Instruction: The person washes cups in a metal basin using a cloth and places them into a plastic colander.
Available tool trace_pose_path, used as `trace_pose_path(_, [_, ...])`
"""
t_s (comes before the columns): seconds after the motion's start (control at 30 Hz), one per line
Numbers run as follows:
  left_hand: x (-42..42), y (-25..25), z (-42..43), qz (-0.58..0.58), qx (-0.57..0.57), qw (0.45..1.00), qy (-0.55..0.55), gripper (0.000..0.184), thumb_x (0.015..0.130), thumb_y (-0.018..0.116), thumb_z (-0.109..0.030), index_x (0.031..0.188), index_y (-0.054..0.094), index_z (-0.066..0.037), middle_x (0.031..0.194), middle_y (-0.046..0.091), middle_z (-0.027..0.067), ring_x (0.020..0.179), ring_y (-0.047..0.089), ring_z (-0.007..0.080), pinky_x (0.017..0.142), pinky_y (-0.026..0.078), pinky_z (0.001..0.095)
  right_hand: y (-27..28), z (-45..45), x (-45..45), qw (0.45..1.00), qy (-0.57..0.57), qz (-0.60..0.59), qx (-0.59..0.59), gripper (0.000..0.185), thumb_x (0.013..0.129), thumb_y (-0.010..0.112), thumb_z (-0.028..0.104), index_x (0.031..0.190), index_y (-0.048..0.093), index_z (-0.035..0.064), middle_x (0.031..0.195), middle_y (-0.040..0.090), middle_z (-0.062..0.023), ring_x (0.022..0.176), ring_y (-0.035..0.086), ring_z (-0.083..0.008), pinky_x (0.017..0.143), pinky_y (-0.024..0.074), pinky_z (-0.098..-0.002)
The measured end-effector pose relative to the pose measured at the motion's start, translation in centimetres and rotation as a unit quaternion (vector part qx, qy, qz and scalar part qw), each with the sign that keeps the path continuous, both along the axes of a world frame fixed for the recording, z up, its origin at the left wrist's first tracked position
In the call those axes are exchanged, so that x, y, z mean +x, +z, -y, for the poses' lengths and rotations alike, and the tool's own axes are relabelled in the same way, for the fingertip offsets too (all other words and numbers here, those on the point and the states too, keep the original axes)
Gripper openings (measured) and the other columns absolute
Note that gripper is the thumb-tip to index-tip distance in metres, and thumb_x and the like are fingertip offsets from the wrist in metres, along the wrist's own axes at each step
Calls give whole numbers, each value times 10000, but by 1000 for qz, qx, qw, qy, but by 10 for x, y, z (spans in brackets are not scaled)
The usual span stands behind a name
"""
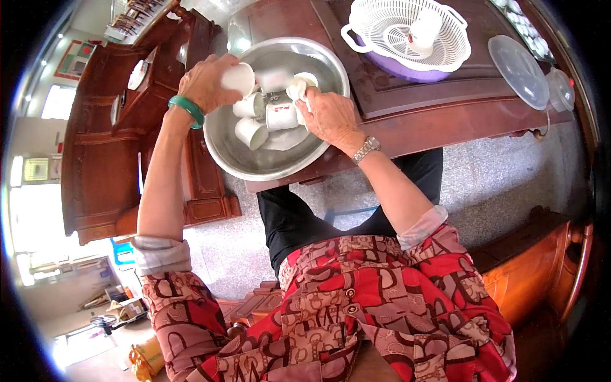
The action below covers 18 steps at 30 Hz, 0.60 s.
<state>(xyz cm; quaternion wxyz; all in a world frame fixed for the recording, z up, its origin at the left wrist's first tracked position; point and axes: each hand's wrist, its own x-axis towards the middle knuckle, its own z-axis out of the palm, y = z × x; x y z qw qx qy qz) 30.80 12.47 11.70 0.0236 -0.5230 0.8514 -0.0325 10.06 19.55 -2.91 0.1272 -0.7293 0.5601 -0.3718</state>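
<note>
A wide metal basin (278,173) stands at the table's edge, with water and several white cups in it. My left hand (207,83), a green bangle at its wrist, is closed around a white cup (238,80) over the basin's left rim. On the other side my right hand (329,116) is closed on a crumpled whitish thing (296,89), perhaps a cloth; the fingers partly hide it. A cup with red marks (280,117) lies just left of this hand. Two more cups, an upper one (249,106) and a lower one (252,133), lie tipped on their sides.
At the back of the brown wooden table (407,137) sits a white strainer basket (382,32) with a white cup (425,32) inside, over a purple basin (407,73). A clear plastic lid (519,71) and a clear container (560,90) are at the right.
</note>
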Motion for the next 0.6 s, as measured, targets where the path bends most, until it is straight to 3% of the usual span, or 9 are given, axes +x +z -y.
trace_pose_path(0.27, [14, -17, 4, -58, -24, 998, -23, 611, 602, 766, -269, 1140, 574, -52, 1021, 609, 173, 962, 598, 346, 849, 478, 419, 1, -1, 0, 1000, 5, 7, 3, 316, 886, 543, 345, 860, 570, 32, 593, 600, -170, 553, 607, -346, 512, 483, -444])
trace_pose_path(0.33, [21, -25, 7, -178, 7, 983, -36, 591, 631, 789, -267, 1124, 576, -20, 1017, 615, 170, 972, 612, 285, 848, 489, 374, 1, -1, -1, 1000, 4, 11, -3, 316, 886, 544, 345, 860, 570, 31, 596, 602, -172, 554, 607, -348, 515, 484, -445])
trace_pose_path(0.37, [24, -30, 7, -178, 7, 983, -37, 591, 631, 789, -267, 1124, 576, -20, 1017, 615, 170, 972, 612, 285, 848, 489, 374, 1, -1, 0, 1000, 3, 10, 2, 314, 885, 545, 342, 861, 570, 30, 596, 601, -173, 554, 607, -348, 518, 484, -447])
trace_pose_path(0.43, [24, -35, -4, -337, 115, 933, 52, 615, 638, 816, -205, 1152, 537, -13, 1037, 608, 138, 988, 602, 215, 835, 498, 335, 2, -1, 0, 1000, 1, 7, 7, 312, 885, 547, 339, 861, 570, 29, 596, 601, -174, 554, 607, -348, 521, 485, -448])
trace_pose_path(0.47, [25, -42, -8, -338, 115, 933, 51, 615, 638, 816, -205, 1152, 537, -13, 1037, 608, 138, 988, 602, 215, 835, 498, 335, 3, -2, -1, 1000, 3, 5, 16, 310, 883, 549, 337, 861, 570, 28, 595, 601, -173, 557, 607, -349, 524, 483, -450])
trace_pose_path(0.53, [20, -54, -22, -495, 102, 863, 18, 663, 622, 825, -113, 1177, 479, -6, 1065, 585, 102, 995, 582, 187, 813, 507, 329, 8, -3, -1, 1000, 5, 1, 26, 309, 881, 551, 335, 861, 570, 27, 595, 600, -173, 559, 607, -350, 527, 482, -453])
trace_pose_path(0.6, [9, -59, -41, -518, 110, 848, 31, 695, 613, 812, -48, 1188, 424, -12, 1095, 558, 103, 1002, 577, 200, 835, 499, 334, 12, -4, -1, 999, 8, -2, 48, 226, 853, 576, 235, 980, 559, 49, 607, 611, -159, 577, 618, -347, 544, 484, -455])
